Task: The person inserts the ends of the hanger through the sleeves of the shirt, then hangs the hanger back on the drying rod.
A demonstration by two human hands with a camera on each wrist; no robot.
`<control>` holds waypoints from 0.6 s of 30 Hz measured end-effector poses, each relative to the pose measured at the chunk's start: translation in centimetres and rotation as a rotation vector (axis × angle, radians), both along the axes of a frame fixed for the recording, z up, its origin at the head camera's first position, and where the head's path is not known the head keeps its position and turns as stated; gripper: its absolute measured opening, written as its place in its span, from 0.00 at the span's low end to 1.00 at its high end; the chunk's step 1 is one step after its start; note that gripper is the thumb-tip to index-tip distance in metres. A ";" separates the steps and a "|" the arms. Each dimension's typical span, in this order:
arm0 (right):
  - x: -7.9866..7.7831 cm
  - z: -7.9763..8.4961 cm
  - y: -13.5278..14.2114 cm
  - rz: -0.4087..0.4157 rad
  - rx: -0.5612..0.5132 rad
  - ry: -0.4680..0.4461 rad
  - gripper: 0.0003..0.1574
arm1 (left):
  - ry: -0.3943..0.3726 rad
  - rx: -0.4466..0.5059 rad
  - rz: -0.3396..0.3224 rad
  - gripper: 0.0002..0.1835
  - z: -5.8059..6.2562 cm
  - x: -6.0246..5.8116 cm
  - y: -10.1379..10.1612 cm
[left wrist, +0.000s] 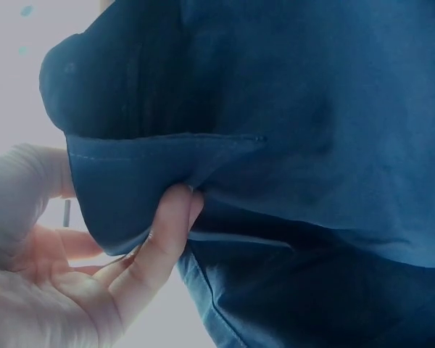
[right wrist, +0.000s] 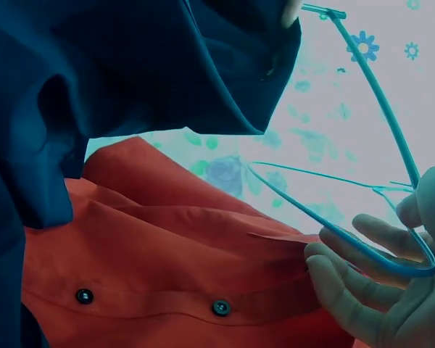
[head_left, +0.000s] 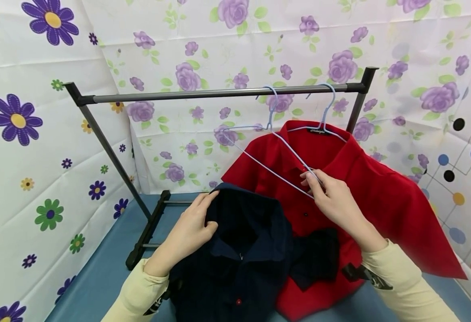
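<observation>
A dark navy shirt (head_left: 235,273) hangs from my left hand (head_left: 193,228), which pinches it by the collar; the left wrist view shows fingers and thumb on the collar fabric (left wrist: 109,181). My right hand (head_left: 334,197) grips one lower corner of a light blue wire hanger (head_left: 255,159), whose hook loops over the rack's bar. In the right wrist view the fingers curl round that hanger corner (right wrist: 399,267). Behind it a red shirt (head_left: 384,192) hangs on a second hanger (head_left: 329,112) at the bar's right end. The navy shirt covers part of the red one.
A dark metal garment rack (head_left: 203,94) stands on a blue surface (head_left: 98,273), its foot (head_left: 147,230) at left. Flower-printed cloth (head_left: 203,40) forms the back and left walls, and dotted cloth (head_left: 460,152) the right side.
</observation>
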State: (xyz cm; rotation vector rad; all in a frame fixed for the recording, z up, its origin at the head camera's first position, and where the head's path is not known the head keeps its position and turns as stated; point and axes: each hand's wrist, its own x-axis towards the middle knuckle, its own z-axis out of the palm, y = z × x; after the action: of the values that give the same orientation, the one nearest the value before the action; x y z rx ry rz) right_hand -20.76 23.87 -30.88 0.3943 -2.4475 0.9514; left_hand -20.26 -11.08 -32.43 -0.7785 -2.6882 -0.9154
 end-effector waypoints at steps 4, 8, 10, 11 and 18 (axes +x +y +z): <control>0.2 -0.1 -0.2 0.007 -0.032 -0.003 0.24 | 0.004 -0.006 0.000 0.40 0.0 0.0 0.0; 0.3 0.0 -0.2 0.012 -0.088 -0.001 0.23 | 0.002 -0.013 0.001 0.40 0.1 0.0 -0.1; 0.4 0.1 -0.2 0.010 -0.112 0.015 0.22 | 0.001 -0.015 0.003 0.40 0.1 -0.1 -0.2; 0.4 0.1 -0.2 0.009 -0.121 0.024 0.23 | 0.003 -0.015 0.003 0.40 0.1 -0.1 -0.2; 0.7 0.4 0.6 0.011 -0.184 0.114 0.23 | 0.004 -0.013 -0.002 0.39 0.3 -0.7 -0.5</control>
State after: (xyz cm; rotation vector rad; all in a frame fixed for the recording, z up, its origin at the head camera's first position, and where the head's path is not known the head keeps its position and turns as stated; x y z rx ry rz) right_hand -20.10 24.45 -30.47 0.3865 -2.2355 1.1165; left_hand -20.95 -11.57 -32.16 -0.7848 -2.6933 -0.8970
